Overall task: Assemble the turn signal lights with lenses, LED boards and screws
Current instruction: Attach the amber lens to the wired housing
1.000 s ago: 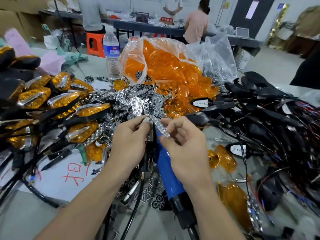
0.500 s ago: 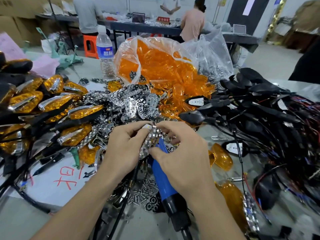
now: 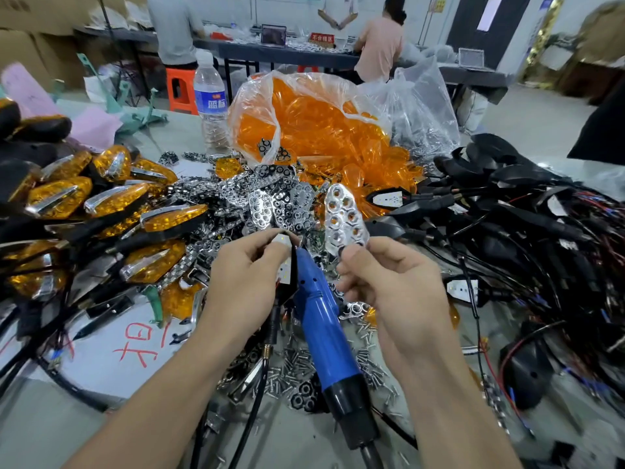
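My right hand (image 3: 389,286) pinches the lower end of a chrome reflector plate (image 3: 343,214) with several round holes, holding it upright above the table. My left hand (image 3: 247,282) grips a black turn signal housing with a white LED board (image 3: 285,262) in it; most of the housing is hidden behind the fingers. Its black cable (image 3: 257,374) hangs down toward me. The two hands are a little apart. A blue electric screwdriver (image 3: 324,333) lies on the table between my wrists. Loose screws (image 3: 291,363) are scattered under it.
Finished amber-lensed signals (image 3: 111,201) are heaped at the left. A chrome reflector pile (image 3: 260,198) and a clear bag of orange lenses (image 3: 318,130) lie ahead. Black wired housings (image 3: 507,211) fill the right. A water bottle (image 3: 209,99) stands behind. Two people work at a far table.
The reflector plate was between both hands against the housing; now my right hand has lifted it up and to the right, away from my left hand.
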The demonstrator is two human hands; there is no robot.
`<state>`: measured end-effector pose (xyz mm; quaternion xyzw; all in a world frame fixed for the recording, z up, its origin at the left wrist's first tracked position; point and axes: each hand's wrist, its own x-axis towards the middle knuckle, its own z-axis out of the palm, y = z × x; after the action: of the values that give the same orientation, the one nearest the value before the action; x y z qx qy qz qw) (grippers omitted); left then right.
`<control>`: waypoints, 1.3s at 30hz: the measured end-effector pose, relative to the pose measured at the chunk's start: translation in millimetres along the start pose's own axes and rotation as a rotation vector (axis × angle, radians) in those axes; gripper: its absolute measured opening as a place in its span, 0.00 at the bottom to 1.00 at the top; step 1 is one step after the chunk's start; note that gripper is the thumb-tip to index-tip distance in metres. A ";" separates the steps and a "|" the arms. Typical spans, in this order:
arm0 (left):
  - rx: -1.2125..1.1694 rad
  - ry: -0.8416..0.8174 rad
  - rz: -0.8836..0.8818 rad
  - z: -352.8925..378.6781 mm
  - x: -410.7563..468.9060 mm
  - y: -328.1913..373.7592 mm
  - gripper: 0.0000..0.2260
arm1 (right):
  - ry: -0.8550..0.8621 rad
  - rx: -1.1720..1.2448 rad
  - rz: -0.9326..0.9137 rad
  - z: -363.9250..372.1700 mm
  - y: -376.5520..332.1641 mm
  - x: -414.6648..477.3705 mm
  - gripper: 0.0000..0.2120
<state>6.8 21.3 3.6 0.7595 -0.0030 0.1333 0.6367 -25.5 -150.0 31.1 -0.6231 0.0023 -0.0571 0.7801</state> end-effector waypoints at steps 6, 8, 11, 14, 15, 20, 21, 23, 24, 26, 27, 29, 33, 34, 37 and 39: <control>-0.124 0.052 -0.098 -0.7 2.0 2.4 0.13 | -0.056 -0.120 0.095 29.9 12.2 -11.2 0.11; -0.188 0.060 -0.144 -0.8 2.8 2.0 0.11 | -0.029 -0.212 0.077 33.3 15.8 -12.5 0.13; -0.280 0.025 -0.189 -2.7 1.6 5.7 0.12 | -0.035 -0.383 0.026 36.4 16.1 -15.7 0.15; -0.379 -0.021 -0.235 -4.5 0.7 10.4 0.11 | -0.045 -0.408 0.042 40.7 16.0 -18.4 0.15; -0.413 -0.028 -0.251 -5.1 1.1 10.8 0.12 | -0.048 -0.403 0.053 42.1 15.8 -19.0 0.15; -0.519 -0.089 -0.316 -8.2 4.6 8.6 0.14 | -0.018 -0.520 0.020 46.6 10.8 -21.0 0.16; -0.521 -0.098 -0.318 -9.4 5.5 7.8 0.13 | -0.011 -0.530 0.016 46.6 10.5 -20.7 0.16; -0.517 -0.114 -0.317 -11.8 7.0 6.8 0.10 | 0.000 -0.524 0.014 45.9 10.7 -19.8 0.15; -0.520 -0.117 -0.318 -12.3 7.5 6.5 0.10 | 0.007 -0.502 0.015 45.5 11.0 -19.4 0.14; -0.538 -0.115 -0.326 -12.0 7.4 6.3 0.09 | 0.027 -0.436 0.024 45.1 11.7 -19.0 0.10; -0.544 -0.120 -0.326 -11.4 6.9 6.5 0.09 | 0.035 -0.410 0.025 45.1 11.9 -19.1 0.08; -0.539 -0.132 -0.320 -10.1 5.5 7.1 0.09 | 0.054 -0.404 -0.004 44.8 13.0 -19.4 0.07; -0.497 -0.114 -0.321 -8.1 4.8 5.0 0.10 | 0.163 -0.468 -0.099 41.9 19.6 -13.5 0.11; -0.494 -0.106 -0.321 -7.5 5.0 4.4 0.10 | 0.174 -0.471 -0.118 41.3 20.1 -12.3 0.13; -0.478 -0.079 -0.328 -7.0 5.0 3.7 0.09 | 0.140 -0.481 -0.161 41.1 18.9 -10.4 0.13; -0.467 -0.062 -0.319 -7.2 5.8 3.5 0.10 | 0.088 -0.486 -0.165 40.7 17.1 -9.1 0.11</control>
<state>10.3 28.5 9.3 0.5867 0.0665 0.0038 0.8070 -30.0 -105.9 23.0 -0.7874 -0.0007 -0.1453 0.5991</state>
